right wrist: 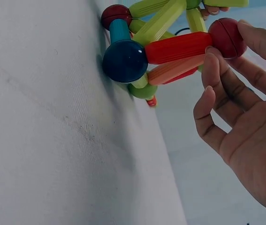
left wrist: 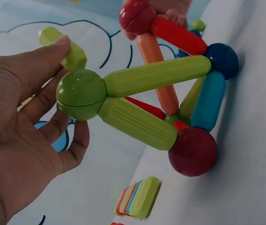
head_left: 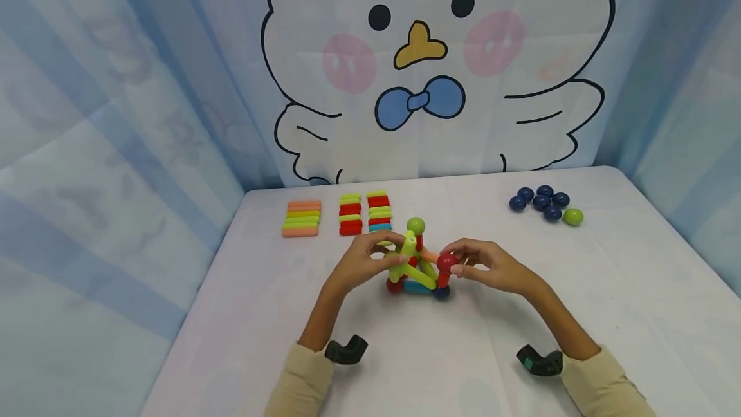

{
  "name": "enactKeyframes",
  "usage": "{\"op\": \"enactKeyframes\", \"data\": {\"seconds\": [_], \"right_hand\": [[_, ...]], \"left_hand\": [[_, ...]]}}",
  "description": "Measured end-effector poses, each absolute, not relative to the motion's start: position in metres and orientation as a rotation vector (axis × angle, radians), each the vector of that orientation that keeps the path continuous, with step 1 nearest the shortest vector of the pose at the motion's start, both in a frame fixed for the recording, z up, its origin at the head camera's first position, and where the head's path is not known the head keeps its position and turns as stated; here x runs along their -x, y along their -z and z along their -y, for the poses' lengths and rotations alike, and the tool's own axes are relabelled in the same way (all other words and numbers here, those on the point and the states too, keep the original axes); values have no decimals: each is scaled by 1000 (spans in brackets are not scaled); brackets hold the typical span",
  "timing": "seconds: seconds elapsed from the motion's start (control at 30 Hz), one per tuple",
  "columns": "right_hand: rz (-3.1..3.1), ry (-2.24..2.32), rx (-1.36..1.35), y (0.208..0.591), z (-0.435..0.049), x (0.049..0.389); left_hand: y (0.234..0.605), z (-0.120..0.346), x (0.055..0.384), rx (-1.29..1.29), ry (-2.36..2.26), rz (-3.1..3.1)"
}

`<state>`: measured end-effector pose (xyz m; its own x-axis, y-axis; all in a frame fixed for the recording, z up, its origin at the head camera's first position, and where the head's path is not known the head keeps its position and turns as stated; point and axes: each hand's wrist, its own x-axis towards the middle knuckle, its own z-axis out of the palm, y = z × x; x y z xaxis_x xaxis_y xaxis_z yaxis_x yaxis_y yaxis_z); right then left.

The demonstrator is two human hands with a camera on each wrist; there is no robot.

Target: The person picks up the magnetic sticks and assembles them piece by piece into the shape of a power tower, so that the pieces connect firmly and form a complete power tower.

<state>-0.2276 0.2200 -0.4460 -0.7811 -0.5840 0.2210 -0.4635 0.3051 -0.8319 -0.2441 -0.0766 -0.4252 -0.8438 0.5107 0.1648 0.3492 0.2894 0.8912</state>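
A frame of toy rods and balls stands on the table between both hands. The left hand [head_left: 365, 261] pinches a short yellow-green rod [left wrist: 75, 55] between thumb and fingers; it joins a green ball [left wrist: 81, 95] at one upper corner. The right hand [head_left: 494, 269] grips a red ball [right wrist: 227, 37] on the end of a red rod [right wrist: 179, 47]. That rod runs down to a dark blue ball [right wrist: 125, 61] on the table. A blue rod [left wrist: 209, 101] links it to another red ball [left wrist: 193, 152]. Another green ball [head_left: 415, 226] tops the back of the frame.
Stacked rows of coloured rods [head_left: 301, 219] lie at the back left, with more short rods [head_left: 350, 214] nearer the middle. Several dark blue balls [head_left: 541, 202] and one green ball [head_left: 573, 217] sit at the back right. A printed curtain [head_left: 419, 147] hangs behind the table.
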Motion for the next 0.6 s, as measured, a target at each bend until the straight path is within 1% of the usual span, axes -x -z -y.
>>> {"op": "enactKeyframes", "data": {"seconds": [0.17, 0.23, 0.47, 0.6], "right_hand": [[-2456, 1463, 988, 448, -219, 229], [-2462, 1458, 997, 448, -219, 229], [-2466, 1470, 1002, 448, -219, 229], [-2461, 1486, 1004, 448, -219, 228]], "left_hand": [[424, 78, 241, -951, -1449, -2534], [422, 78, 239, -972, -1377, -2585], [411, 76, 232, -816, -1126, -2703], [410, 68, 228, -802, -995, -2709]]}}
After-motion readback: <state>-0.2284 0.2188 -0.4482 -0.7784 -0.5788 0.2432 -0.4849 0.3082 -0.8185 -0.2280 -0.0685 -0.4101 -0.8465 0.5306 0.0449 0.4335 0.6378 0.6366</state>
